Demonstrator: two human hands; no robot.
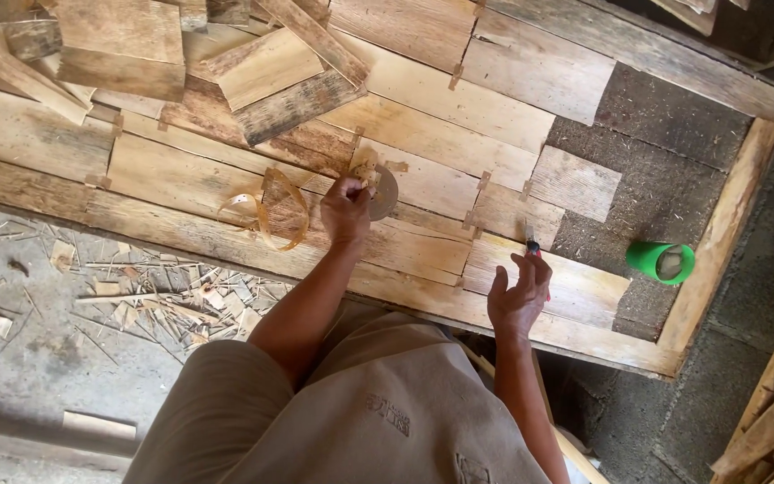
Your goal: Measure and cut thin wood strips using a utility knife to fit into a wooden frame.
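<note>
My left hand (346, 211) grips a roll of brown tape (381, 191) and presses it on the wooden veneer sheets (432, 134) laid across a flat board. A curled loose strip of tape (272, 208) lies just left of that hand. My right hand (518, 291) sits at the board's near edge and holds a small knife with a red and black handle (532, 244), blade pointing away from me. Short tape patches join the veneer seams around both hands.
A green cup (662, 262) lies on its side on the bare dark board (665, 161) at right. Loose veneer pieces (253, 72) are piled at the top left. Wood scraps (163, 296) litter the concrete floor below the board. A wooden frame edge (727, 224) borders the right side.
</note>
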